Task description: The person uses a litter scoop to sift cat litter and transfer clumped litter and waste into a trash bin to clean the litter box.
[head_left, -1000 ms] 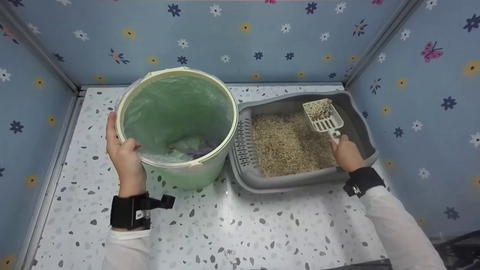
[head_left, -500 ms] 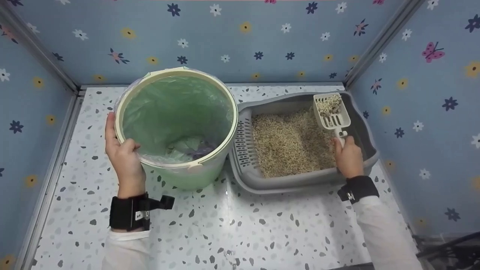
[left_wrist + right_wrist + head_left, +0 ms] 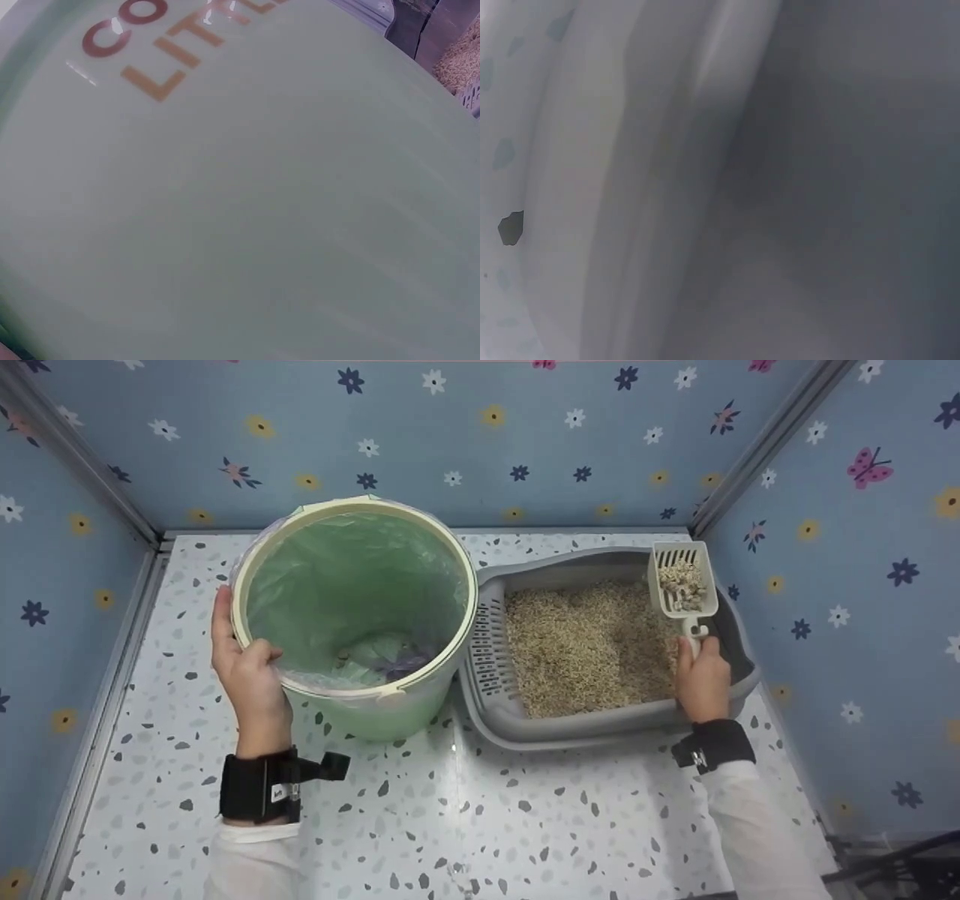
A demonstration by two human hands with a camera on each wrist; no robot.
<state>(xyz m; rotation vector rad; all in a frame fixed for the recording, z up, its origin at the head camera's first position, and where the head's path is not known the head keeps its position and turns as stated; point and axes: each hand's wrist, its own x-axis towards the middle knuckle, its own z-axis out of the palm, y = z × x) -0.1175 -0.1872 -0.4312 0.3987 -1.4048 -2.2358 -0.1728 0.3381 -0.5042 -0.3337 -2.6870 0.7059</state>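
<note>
In the head view my right hand (image 3: 703,681) grips the handle of a cream slotted litter scoop (image 3: 705,561). Clumps and pellets of litter (image 3: 682,585) lie in the scoop, which is held over the right part of a grey litter box (image 3: 570,727). Tan pellet litter (image 3: 570,652) covers much of the box floor. My left hand (image 3: 255,690) holds the left side of a green trash bin (image 3: 375,716), thumb over the cream rim and fingers along the outer wall. The left wrist view is filled by the bin's lettered wall (image 3: 247,195).
A clear liner (image 3: 352,555) lines the bin, with crumpled plastic (image 3: 386,656) at the bottom. Bin and box stand side by side on a speckled floor (image 3: 465,810). Flowered blue panels (image 3: 480,450) enclose the back and sides. The right wrist view is blurred.
My right hand has moved the loaded scoop rightward across the litter box and turned it more upright in the head view. The left hand and the bin have stayed in place.
</note>
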